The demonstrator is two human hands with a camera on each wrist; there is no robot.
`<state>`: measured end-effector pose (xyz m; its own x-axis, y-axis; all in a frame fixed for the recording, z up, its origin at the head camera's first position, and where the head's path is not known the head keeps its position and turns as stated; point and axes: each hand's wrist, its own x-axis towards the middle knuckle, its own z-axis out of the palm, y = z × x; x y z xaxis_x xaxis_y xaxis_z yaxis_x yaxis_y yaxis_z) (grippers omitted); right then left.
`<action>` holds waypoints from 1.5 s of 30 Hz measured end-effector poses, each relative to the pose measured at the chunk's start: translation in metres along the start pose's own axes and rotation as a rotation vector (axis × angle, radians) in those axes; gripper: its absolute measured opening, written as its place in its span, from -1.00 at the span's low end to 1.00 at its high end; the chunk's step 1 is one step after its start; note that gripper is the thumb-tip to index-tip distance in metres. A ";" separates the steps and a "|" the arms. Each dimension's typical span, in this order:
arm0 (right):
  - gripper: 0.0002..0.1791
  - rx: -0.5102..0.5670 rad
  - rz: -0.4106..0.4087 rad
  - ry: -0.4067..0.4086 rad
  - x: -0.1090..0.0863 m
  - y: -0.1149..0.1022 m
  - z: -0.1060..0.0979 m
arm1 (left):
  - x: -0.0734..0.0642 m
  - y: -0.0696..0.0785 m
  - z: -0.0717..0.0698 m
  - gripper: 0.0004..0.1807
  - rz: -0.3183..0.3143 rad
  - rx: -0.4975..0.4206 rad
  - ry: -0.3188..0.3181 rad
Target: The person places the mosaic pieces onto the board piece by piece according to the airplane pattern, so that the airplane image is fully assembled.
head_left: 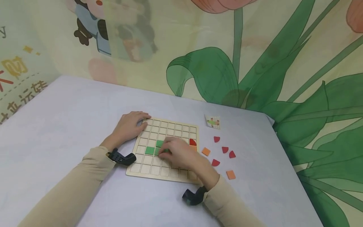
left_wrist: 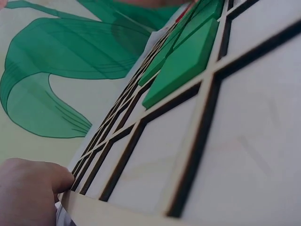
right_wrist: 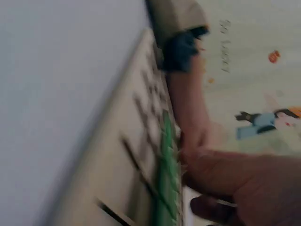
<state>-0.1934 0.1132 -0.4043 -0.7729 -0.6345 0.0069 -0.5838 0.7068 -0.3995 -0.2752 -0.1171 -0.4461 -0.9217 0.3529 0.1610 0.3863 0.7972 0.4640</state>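
A pale wooden grid board (head_left: 163, 180) lies on the table. My left hand (head_left: 129, 126) rests at its far left corner, the thumb along the edge; the left wrist view shows part of this hand (left_wrist: 33, 190) beside the grid. My right hand (head_left: 178, 153) is over the middle of the board, its fingers bent down at the green tiles. One green square tile (head_left: 150, 150) lies left of those fingertips, another green tile (head_left: 159, 143) just behind. Whether the right fingers pinch a tile is hidden and blurred. A red quarter-circle piece (head_left: 193, 142) and an orange tile (head_left: 193, 148) sit near the board's right side.
Right of the board lie several loose red quarter-circle pieces (head_left: 216, 162), an orange square (head_left: 206, 151) and another orange square (head_left: 231, 174). A small pattern card (head_left: 213, 121) lies behind them. A printed curtain (head_left: 170, 47) hangs behind the white table (head_left: 71, 104).
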 end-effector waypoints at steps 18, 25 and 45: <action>-0.78 -0.175 0.821 -0.431 -0.059 0.065 -0.055 | -0.002 -0.004 0.001 -0.58 0.007 -0.005 0.008; -0.88 -0.218 0.741 -0.405 -0.057 0.064 -0.055 | -0.003 -0.006 0.002 -0.59 0.020 -0.008 0.036; -0.72 0.260 0.120 0.185 0.012 0.028 0.001 | -0.002 -0.002 0.003 -0.61 0.004 -0.016 0.034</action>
<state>-0.2194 0.1252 -0.4162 -0.8783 -0.4670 0.1021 -0.4212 0.6548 -0.6275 -0.2742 -0.1181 -0.4500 -0.9210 0.3388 0.1924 0.3895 0.7878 0.4771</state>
